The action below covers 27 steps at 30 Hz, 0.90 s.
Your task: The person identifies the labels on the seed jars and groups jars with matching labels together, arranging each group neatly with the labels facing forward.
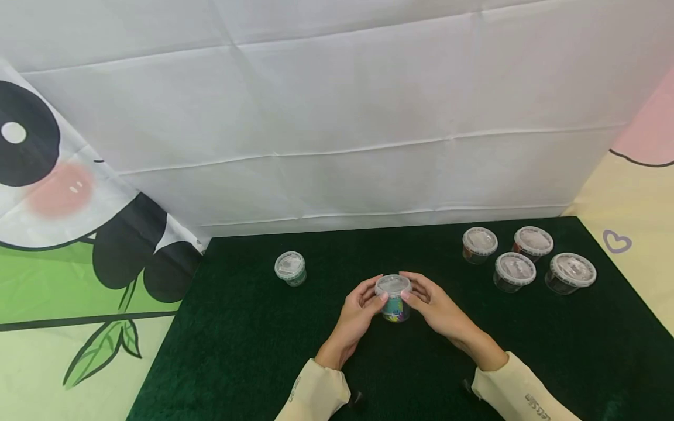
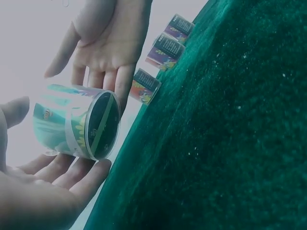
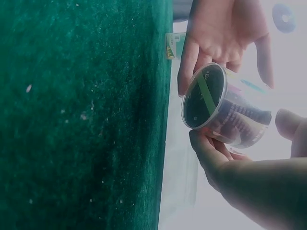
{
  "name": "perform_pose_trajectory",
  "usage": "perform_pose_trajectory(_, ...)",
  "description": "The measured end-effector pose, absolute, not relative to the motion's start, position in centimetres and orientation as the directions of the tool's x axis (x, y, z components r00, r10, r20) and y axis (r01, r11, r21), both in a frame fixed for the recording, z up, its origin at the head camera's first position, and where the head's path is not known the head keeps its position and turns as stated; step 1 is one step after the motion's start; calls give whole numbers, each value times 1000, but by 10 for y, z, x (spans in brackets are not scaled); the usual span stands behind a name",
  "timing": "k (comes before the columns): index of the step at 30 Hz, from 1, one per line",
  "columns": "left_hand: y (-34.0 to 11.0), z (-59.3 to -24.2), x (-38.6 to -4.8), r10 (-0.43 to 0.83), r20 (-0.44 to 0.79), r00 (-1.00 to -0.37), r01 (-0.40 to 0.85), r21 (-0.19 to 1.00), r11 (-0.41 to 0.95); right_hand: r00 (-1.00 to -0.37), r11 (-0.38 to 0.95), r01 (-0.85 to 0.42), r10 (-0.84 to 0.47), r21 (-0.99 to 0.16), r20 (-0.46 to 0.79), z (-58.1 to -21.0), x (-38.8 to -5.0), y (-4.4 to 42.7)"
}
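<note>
A round plastic tub (image 1: 395,309) with a clear lid and a teal printed label is held between both hands, near the middle of the table. My left hand (image 1: 355,321) grips its left side, thumb towards the front; my right hand (image 1: 441,310) grips the right side in like manner. Both wrist views show the tub's dark underside (image 2: 102,129), crossed by a pale green strip, raised off the cloth. In the right wrist view, the tub (image 3: 235,115) shows a darker label panel with small print. The lid looks closed.
One lidded tub (image 1: 291,268) stands alone at the back left. Several more lidded tubs (image 1: 515,272) stand grouped at the back right. Dark green cloth (image 1: 253,351) covers the table, and a pale fabric wall (image 1: 337,175) rises behind its far edge.
</note>
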<state>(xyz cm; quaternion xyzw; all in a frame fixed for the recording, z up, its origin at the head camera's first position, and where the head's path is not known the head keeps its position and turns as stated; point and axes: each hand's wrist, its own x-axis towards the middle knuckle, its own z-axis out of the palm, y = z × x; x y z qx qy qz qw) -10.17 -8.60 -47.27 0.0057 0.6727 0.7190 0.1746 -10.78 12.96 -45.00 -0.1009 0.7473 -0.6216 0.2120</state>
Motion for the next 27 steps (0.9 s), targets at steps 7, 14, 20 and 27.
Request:
perform_pose_trajectory(7,-85,-472,-101,198,-214,-957,-218,976,-1,-895,187,132,-400,-973,-198,-449,-107,128)
perform_pose_trajectory(14,-82,-473,-99,144,-194,-970,-192,981,27,-911,202,129,-364,-971,-196,-450,-104,125)
perform_pose_trajectory(20,-74,-473,-97,89,-194,-977,-190,981,48,-920,217,113,-345,-970,-185,-450,-103,121)
perform_pose_trajectory(27,-75,-472,-96,95,-203,-975,-199,979,53,-913,228,113,-359,-967,-192,-449,-103,122)
